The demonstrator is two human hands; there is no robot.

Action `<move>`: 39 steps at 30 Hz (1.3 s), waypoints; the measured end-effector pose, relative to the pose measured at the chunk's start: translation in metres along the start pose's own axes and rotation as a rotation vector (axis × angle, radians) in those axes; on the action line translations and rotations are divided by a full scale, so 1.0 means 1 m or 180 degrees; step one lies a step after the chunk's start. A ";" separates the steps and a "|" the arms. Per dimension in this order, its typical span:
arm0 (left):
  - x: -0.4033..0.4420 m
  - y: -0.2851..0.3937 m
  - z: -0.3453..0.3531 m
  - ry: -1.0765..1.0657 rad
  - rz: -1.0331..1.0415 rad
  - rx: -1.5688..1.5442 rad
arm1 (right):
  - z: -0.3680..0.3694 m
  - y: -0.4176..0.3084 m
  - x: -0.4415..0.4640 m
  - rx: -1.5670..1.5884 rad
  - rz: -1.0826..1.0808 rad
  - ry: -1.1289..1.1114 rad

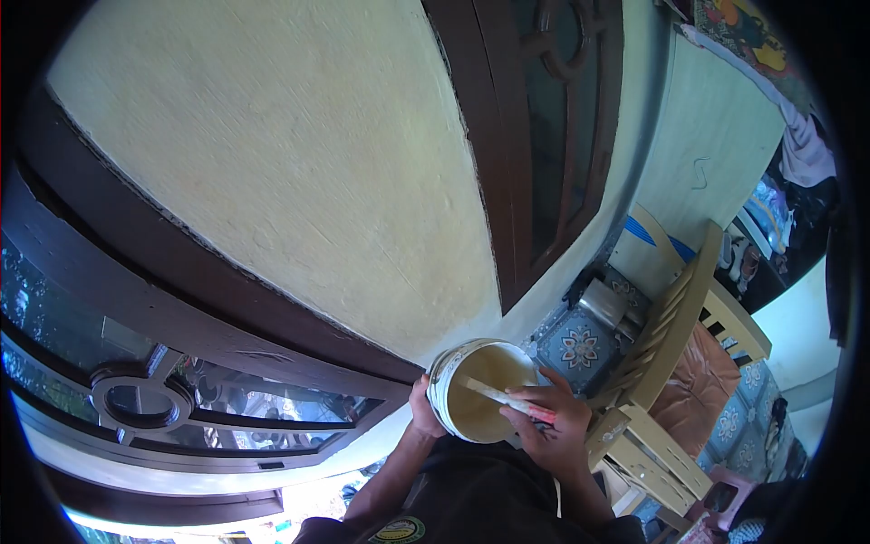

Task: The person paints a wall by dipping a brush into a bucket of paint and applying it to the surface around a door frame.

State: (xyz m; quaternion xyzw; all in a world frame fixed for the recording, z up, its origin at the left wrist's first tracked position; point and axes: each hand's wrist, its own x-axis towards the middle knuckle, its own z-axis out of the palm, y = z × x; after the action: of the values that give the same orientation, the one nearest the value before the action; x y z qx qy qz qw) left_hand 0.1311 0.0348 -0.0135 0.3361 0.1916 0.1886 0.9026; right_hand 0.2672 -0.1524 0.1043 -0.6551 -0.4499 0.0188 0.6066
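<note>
A white bucket [441,385] is tilted in front of my body, with pale yellowish paint inside. My left hand [424,410] holds its left side by the wall. In my right hand [560,419] is a brush [489,391] with a red and whitish handle, gripped between the fingers. The brush's far end reaches into the bucket, and its bristles cannot be made out clearly. My right hand is over the bucket's right rim.
A cream wall [299,163] lies ahead between a dark window frame [272,335] at left and a brown door or window [507,136] at right. At right stand a wooden bench [671,335] with a brown cushion [693,390] and a metal container [603,304] on patterned tiles.
</note>
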 end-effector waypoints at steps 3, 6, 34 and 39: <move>0.001 -0.004 -0.005 0.0045 0.0043 -0.0116 | 0.000 0.000 -0.014 0.1272 0.1068 0.0734; 0.006 -0.008 -0.013 0.0130 0.0051 -0.0340 | -0.006 0.011 -0.020 0.1907 0.1460 0.1250; -0.001 -0.016 -0.057 -0.0825 -0.0189 -0.2462 | 0.035 0.025 -0.023 0.6496 0.2571 0.0548; 0.005 -0.009 -0.066 -0.0916 -0.0157 -0.2139 | 0.047 0.012 -0.015 0.6595 0.2194 0.0583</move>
State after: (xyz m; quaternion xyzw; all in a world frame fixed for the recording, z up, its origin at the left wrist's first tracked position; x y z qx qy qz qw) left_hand 0.1066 0.0661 -0.0666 0.0392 -0.0019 0.1700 0.9847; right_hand 0.2384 -0.1234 0.0745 0.0831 0.0382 0.5079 0.8565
